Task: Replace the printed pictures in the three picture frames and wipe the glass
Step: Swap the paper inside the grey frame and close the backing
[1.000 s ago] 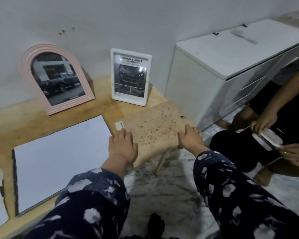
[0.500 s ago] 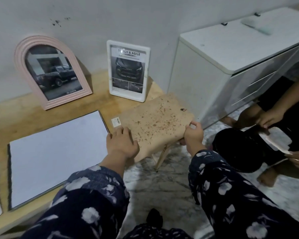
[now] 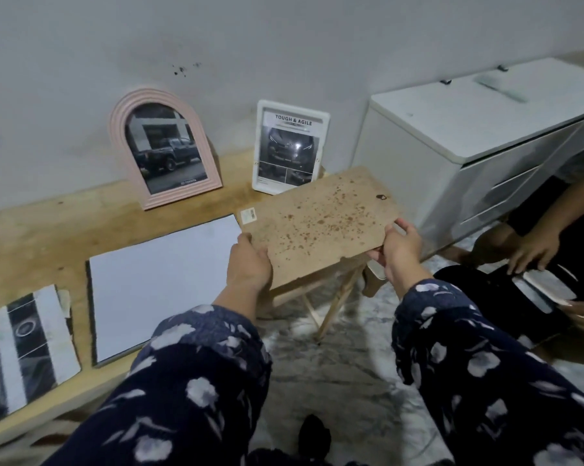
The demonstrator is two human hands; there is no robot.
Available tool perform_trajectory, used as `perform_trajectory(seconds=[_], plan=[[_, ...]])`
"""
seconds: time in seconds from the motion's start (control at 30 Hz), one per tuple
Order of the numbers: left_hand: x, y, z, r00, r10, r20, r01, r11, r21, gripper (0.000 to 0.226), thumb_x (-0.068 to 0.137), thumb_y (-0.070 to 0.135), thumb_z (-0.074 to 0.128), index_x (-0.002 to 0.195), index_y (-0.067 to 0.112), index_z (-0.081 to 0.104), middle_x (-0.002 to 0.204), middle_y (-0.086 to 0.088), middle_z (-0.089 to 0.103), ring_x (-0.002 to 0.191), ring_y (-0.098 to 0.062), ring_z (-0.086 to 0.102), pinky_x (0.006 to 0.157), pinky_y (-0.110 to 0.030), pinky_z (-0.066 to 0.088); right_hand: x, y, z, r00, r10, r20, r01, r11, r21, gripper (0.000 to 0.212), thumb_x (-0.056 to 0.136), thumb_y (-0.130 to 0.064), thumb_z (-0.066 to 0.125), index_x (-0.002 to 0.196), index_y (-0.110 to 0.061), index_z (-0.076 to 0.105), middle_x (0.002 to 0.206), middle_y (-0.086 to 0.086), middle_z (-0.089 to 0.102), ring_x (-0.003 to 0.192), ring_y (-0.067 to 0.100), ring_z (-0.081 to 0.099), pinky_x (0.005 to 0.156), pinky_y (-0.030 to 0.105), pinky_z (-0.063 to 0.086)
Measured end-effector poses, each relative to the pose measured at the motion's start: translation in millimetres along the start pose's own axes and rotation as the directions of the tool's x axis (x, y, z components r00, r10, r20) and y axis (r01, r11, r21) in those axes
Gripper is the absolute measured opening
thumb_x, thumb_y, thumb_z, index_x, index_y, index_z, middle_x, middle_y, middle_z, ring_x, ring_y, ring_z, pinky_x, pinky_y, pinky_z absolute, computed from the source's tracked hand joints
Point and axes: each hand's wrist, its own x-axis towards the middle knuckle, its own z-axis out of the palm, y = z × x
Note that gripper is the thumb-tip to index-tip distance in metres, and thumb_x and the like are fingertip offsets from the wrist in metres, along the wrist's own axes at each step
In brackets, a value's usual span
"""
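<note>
The step in hand looks like the reassembly or opening of the 3rd frame: the person holds its brown backing board [image 3: 317,223], speckled with dark spots, lifted above the right end of the wooden counter [image 3: 48,237] and tilted, far edge higher. The left hand [image 3: 248,264] grips the near left corner, thumb on top and fingers curled under. The right hand [image 3: 396,245] grips the near right corner in the same way. A small sticker sits at the board's 9 o'clock corner and a metal hanger near its 2 o'clock corner.

At 9 o'clock from the board, a white sheet with a dark rim [image 3: 163,284] lies flat on the counter; I judge it is the frame lying face down or its glass with paper, but I cannot tell which. Further to 8 o'clock lies a loose printed picture [image 3: 21,344], black and white. At 11 o'clock the pink arched frame [image 3: 166,149] stands against the wall, and at 12 o'clock the white frame [image 3: 289,146], both with car pictures inside.

The next move probably calls for carrying the board to 9 o'clock, bringing it level and lining its edges with the flat sheet before lowering. Both hands should keep a firm hold, since the board is thin and wide. At 3 o'clock another person's hand [image 3: 532,250] rests on a flat object, not part of this step.
</note>
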Motion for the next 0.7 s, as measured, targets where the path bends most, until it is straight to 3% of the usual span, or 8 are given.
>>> perform_trajectory(seconds=[0.07, 0.13, 0.23, 0.4, 0.53, 0.63, 0.7], plan=[[1.1, -9.4, -16.3, 1.0, 0.006, -0.026, -0.005, 1.0, 0.019, 0.045, 0.101, 0.027, 0.042, 0.143, 0.012, 0.036, 0.135, -0.014, 0.047, 0.12, -0.034, 0.05, 0.098, -0.042, 0.043, -13.4, 2.9, 10.3, 0.998, 0.009, 0.056, -0.008, 1.0, -0.013, 0.04, 0.102, -0.014, 0.041, 0.139, -0.026, 0.041, 0.116, 0.005, 0.061, 0.082, 0.018, 0.065, 0.044, 0.023, 0.055], [1.0, -26.1, -37.1, 0.998, -0.018, -0.052, 0.02, 0.999, 0.039, 0.041, 0.101, 0.027, 0.04, 0.14, 0.013, 0.038, 0.13, -0.014, 0.046, 0.116, -0.034, 0.052, 0.094, -0.042, 0.045, -28.8, 9.6, 25.9, 0.99, 0.023, 0.138, -0.02, 0.999, -0.025, 0.048, 0.102, -0.011, 0.039, 0.146, -0.028, 0.031, 0.129, 0.005, 0.057, 0.093, 0.021, 0.065, 0.059, 0.033, 0.059], [-0.7, -56.9, -69.4, 0.993, -0.055, -0.1, 0.063, 0.995, 0.083, 0.036, 0.102, 0.027, 0.039, 0.136, 0.016, 0.04, 0.124, -0.014, 0.045, 0.111, -0.035, 0.053, 0.093, -0.044, 0.046, -53.1, 22.4, 54.1, 0.97, 0.061, 0.235, -0.053, 0.998, -0.04, 0.054, 0.099, -0.006, 0.036, 0.147, -0.03, 0.027, 0.135, 0.007, 0.053, 0.09, 0.023, 0.065, 0.078, 0.044, 0.058], [-7.9, -111.5, -112.0, 0.985, -0.07, -0.161, 0.084, 0.993, 0.085, 0.043, 0.101, 0.032, 0.042, 0.141, 0.016, 0.039, 0.128, -0.014, 0.048, 0.115, -0.035, 0.053, 0.096, -0.045, 0.046, -86.9, 47.9, 98.7, 0.954, 0.108, 0.279, -0.095, 0.994, -0.06, 0.045, 0.098, -0.009, 0.044, 0.135, -0.032, 0.035, 0.125, 0.007, 0.057, 0.101, 0.026, 0.063, 0.076, 0.042, 0.058], [-18.8, -148.4, -138.7, 0.972, -0.097, -0.213, 0.135, 0.975, 0.174, 0.048, 0.101, 0.034, 0.042, 0.144, 0.013, 0.036, 0.137, -0.012, 0.049, 0.122, -0.034, 0.049, 0.096, -0.044, 0.044, -107.9, 72.1, 130.7, 0.927, 0.177, 0.331, -0.15, 0.983, -0.108, 0.05, 0.098, -0.003, 0.044, 0.138, -0.031, 0.031, 0.124, 0.006, 0.051, 0.078, 0.017, 0.058, 0.046, 0.027, 0.052], [-22.2, -168.2, -152.7, 0.966, -0.144, -0.217, 0.189, 0.961, 0.204, 0.048, 0.099, 0.037, 0.043, 0.142, 0.017, 0.039, 0.141, -0.005, 0.049, 0.126, -0.03, 0.047, 0.098, -0.046, 0.042, -121.1, 86.4, 150.1, 0.912, 0.218, 0.346, -0.202, 0.976, -0.081, 0.052, 0.098, -0.002, 0.044, 0.138, -0.032, 0.031, 0.122, 0.006, 0.049, 0.085, 0.019, 0.06, 0.049, 0.03, 0.057], [-22.4, -176.0, -156.1, 0.97, -0.153, -0.188, 0.194, 0.955, 0.223, 0.047, 0.098, 0.036, 0.044, 0.141, 0.018, 0.041, 0.144, -0.004, 0.045, 0.128, -0.029, 0.044, 0.101, -0.047, 0.039, -126.6, 91.5, 157.5, 0.911, 0.237, 0.338, -0.223, 0.971, -0.081, 0.053, 0.098, -0.001, 0.043, 0.134, -0.038, 0.032, 0.127, 0.006, 0.049, 0.097, 0.026, 0.061, 0.061, 0.04, 0.06]])
